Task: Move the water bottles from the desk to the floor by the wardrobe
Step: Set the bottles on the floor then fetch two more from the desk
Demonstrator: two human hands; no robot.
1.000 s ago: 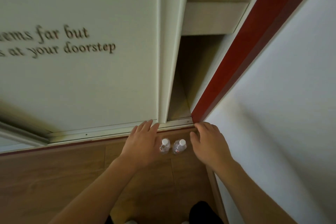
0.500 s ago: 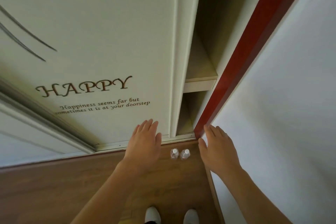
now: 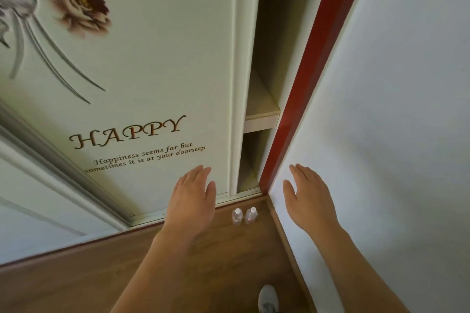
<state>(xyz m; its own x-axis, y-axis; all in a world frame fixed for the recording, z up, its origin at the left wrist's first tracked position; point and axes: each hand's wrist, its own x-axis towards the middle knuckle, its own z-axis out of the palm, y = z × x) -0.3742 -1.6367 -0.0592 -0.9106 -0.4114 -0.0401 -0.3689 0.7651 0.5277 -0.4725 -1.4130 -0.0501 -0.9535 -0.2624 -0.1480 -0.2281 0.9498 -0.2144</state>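
Water bottles (image 3: 237, 216) stand upright, side by side, on the wood floor (image 3: 76, 282), in the corner between wardrobe (image 3: 152, 71) and white wall (image 3: 394, 109). Left hand (image 3: 193, 203) and right hand (image 3: 307, 201) hover flat on either side, fingers straight, holding nothing. Beyond, the wardrobe door is ajar.

A home bedroom: decorated sliding wardrobe door (image 3: 142, 63), wood floor (image 3: 76, 284).

Wood floor (image 3: 76, 284) with two upright water bottles (image 3: 236, 216)
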